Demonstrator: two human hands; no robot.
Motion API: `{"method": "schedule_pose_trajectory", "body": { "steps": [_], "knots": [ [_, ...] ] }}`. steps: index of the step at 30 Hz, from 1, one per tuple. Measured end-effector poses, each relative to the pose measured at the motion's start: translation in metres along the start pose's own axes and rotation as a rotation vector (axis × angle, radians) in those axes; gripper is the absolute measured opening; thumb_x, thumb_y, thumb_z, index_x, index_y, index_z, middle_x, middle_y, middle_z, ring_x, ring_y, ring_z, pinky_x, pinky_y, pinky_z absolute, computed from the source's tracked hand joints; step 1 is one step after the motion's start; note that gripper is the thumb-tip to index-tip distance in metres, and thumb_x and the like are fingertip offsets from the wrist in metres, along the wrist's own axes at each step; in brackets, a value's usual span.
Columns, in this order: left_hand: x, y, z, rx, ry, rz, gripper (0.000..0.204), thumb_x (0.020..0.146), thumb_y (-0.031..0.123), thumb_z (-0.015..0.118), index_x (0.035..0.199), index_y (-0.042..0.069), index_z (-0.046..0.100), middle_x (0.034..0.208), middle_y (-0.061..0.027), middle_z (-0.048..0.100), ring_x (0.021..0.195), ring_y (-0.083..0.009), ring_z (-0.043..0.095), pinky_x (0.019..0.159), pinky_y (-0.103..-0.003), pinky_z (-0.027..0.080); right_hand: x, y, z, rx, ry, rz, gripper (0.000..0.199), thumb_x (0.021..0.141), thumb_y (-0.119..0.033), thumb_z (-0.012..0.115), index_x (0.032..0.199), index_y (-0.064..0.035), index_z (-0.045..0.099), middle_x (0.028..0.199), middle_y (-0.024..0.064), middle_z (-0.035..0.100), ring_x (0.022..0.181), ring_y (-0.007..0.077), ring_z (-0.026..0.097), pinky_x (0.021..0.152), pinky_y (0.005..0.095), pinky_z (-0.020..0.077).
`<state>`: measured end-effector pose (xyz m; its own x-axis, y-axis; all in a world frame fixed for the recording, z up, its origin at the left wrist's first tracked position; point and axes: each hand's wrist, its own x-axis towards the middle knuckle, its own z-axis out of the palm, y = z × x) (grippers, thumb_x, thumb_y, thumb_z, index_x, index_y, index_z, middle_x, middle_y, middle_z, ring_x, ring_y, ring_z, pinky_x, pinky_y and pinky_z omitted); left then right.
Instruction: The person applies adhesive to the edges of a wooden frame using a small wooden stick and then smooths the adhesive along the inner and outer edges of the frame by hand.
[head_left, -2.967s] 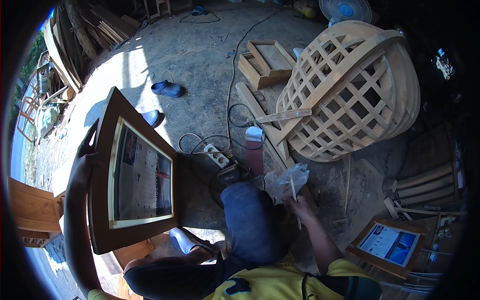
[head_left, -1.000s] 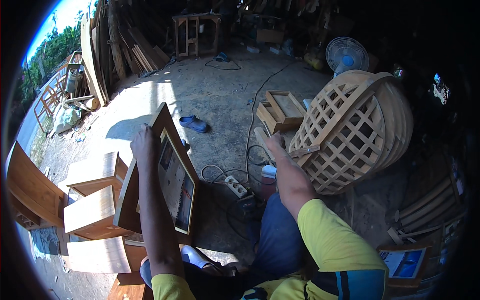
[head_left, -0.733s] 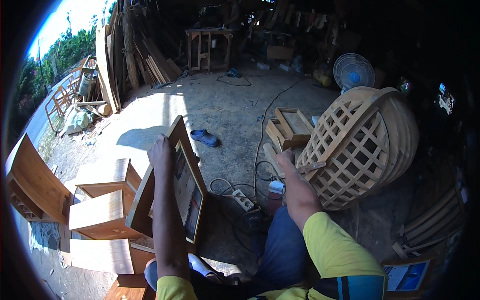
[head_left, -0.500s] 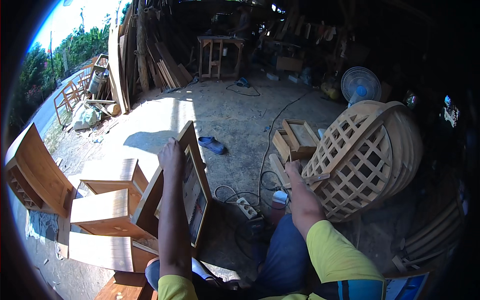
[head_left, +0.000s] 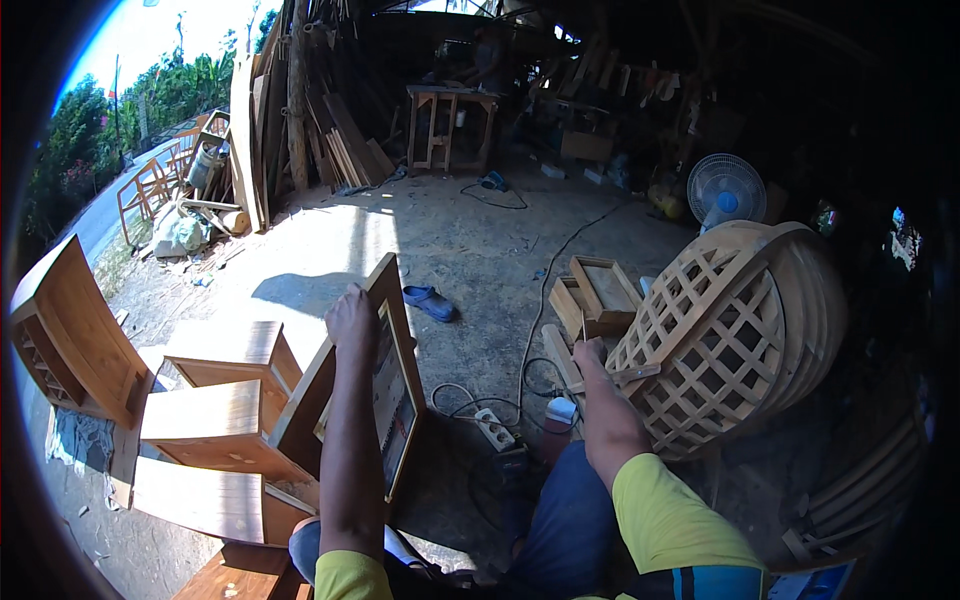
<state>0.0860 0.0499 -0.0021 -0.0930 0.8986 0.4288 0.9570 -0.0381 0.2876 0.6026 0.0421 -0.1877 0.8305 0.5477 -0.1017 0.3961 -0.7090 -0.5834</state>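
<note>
My left hand (head_left: 352,315) is closed over the upper edge of a wooden frame (head_left: 385,295). The frame stands tilted by my knees, with a pale and dark panel (head_left: 397,400) inside its gold-coloured inner edge. Out to the right, my right hand (head_left: 590,353) is closed around a thin, stick-like tool (head_left: 583,325) pointing upward; its exact kind is too small to tell. That hand is near an open wooden box (head_left: 600,295) and a large rounded wooden lattice piece (head_left: 700,350).
Several curved wooden drawer-like pieces (head_left: 210,415) lie at left, beside a wooden cabinet (head_left: 85,335). A blue clog (head_left: 430,302), a power strip (head_left: 495,430) and cords lie on the floor. Farther back are a fan (head_left: 727,190), a wooden table (head_left: 452,95) and leaning boards (head_left: 340,130).
The view has shifted slightly, so the surroundings sit a little lower in the picture. Both hands keep their holds, the left on the frame and the right on the thin tool.
</note>
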Motion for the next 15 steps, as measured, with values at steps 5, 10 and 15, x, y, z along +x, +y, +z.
{"method": "schedule_pose_trajectory", "body": {
  "steps": [5, 10, 15],
  "knots": [
    [0.015, 0.036, 0.012, -0.077, -0.002, 0.048, 0.022, 0.087, 0.011, 0.063, 0.106, 0.0, 0.061, 0.094, -0.022, 0.075, 0.091, -0.0371, 0.074, 0.079, -0.048, 0.058, 0.07, 0.041, -0.024, -0.274, 0.072, -0.131, 0.053, 0.091, -0.035, 0.073, 0.129, -0.0009, 0.058, 0.128, 0.0244, 0.067, 0.118, 0.0401, 0.067, 0.1, 0.0498, 0.0537],
    [0.005, 0.006, 0.009, -0.024, 0.002, 0.017, 0.022, 0.087, 0.011, 0.063, 0.106, 0.0, 0.061, 0.093, -0.0217, 0.075, 0.091, -0.0373, 0.075, 0.079, -0.048, 0.058, -0.004, 0.004, -0.022, 0.061, 0.047, 0.02, 0.048, 0.089, -0.022, 0.069, 0.13, 0.0007, 0.057, 0.128, 0.0266, 0.066, 0.118, 0.0412, 0.067, 0.101, 0.0494, 0.0532],
    [0.007, 0.007, 0.007, -0.031, 0.009, 0.027, 0.023, 0.087, 0.011, 0.064, 0.107, -0.001, 0.061, 0.092, -0.0218, 0.075, 0.09, -0.0381, 0.074, 0.078, -0.049, 0.058, -0.023, -0.004, -0.037, 0.139, 0.099, 0.01, 0.049, 0.087, -0.018, 0.067, 0.13, 0.0025, 0.055, 0.123, 0.0285, 0.068, 0.117, 0.0425, 0.067, 0.101, 0.0482, 0.0537]
  ]
}}
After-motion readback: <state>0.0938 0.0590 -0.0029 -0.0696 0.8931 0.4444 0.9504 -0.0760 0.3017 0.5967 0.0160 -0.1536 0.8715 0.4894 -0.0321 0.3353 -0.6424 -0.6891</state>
